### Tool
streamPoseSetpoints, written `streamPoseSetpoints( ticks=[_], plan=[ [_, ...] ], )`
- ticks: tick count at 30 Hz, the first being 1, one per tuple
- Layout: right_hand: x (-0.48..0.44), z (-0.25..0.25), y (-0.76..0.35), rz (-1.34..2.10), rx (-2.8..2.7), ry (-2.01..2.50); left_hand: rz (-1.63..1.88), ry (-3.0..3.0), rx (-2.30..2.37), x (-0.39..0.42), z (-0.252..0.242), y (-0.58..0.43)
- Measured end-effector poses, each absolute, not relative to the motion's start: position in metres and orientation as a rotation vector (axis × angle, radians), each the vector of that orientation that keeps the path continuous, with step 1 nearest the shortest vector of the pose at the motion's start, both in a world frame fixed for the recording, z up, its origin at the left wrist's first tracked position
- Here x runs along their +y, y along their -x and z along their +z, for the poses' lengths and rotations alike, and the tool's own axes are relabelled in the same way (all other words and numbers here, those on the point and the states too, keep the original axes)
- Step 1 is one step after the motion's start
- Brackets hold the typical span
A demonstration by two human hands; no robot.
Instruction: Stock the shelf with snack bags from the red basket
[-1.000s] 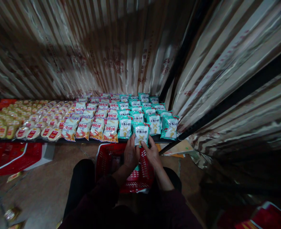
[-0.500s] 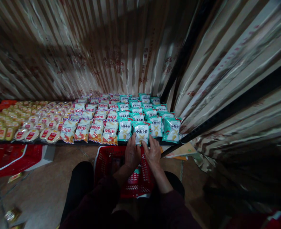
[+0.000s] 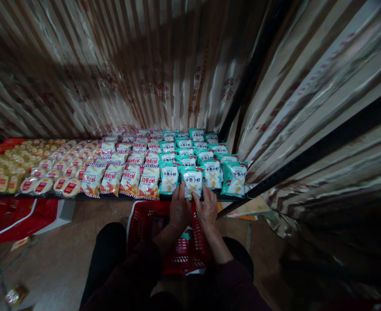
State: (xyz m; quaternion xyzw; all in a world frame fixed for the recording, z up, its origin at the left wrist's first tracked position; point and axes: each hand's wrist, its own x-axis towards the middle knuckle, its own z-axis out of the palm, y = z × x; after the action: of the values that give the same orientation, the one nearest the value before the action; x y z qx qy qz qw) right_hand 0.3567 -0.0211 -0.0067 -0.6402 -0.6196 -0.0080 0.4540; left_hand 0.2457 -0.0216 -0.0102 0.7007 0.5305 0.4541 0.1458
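Observation:
Between my two hands is a teal-and-white snack bag (image 3: 193,178), upright at the front edge of the shelf. My left hand (image 3: 180,210) grips its lower left side, and my right hand (image 3: 206,207) its lower right, fingers closed on it. More teal snack bags (image 3: 169,178) stand in rows beside and behind it. To the left are rows of white-and-orange snack bags (image 3: 149,180) with striped edges. Below my wrists a red plastic basket (image 3: 141,216) sits between my knees, with a teal packet (image 3: 187,233) inside, partly hidden by my arms.
Round wrapped cakes (image 3: 69,186) and yellow packs (image 3: 15,179) fill the shelf's left part. Black metal posts (image 3: 274,170) slant past on the right, before pleated curtains (image 3: 158,65). A red bag (image 3: 22,218) and a small gold packet (image 3: 16,296) lie on the floor at left.
Both hands stay on the same teal snack bag, almost unmoved. The whole view has shifted slightly.

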Motion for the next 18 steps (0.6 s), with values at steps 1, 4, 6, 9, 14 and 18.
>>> streamPoseSetpoints(
  ticks=[1,4,6,9,14,18],
  plan=[
    [-0.02,-0.007,-0.357,-0.028,-1.528,1.576,1.309,-2.024,1.525,-0.021,-0.01,-0.246],
    [-0.018,-0.009,-0.358,-0.065,-1.511,1.577,1.314,-2.042,1.524,-0.021,-0.009,-0.246],
    [-0.017,-0.012,-0.358,-0.085,-1.507,1.584,1.331,-2.061,1.533,-0.02,-0.01,-0.246],
    [-0.017,-0.017,-0.358,-0.094,-1.496,1.605,1.349,-2.108,1.518,-0.02,-0.012,-0.245],
    [-0.017,-0.024,-0.357,-0.122,-1.505,1.616,1.317,-2.168,1.512,-0.022,-0.012,-0.243],
    [-0.017,-0.029,-0.358,-0.148,-1.504,1.572,1.287,-2.264,1.51,-0.025,-0.012,-0.241]
  ],
)
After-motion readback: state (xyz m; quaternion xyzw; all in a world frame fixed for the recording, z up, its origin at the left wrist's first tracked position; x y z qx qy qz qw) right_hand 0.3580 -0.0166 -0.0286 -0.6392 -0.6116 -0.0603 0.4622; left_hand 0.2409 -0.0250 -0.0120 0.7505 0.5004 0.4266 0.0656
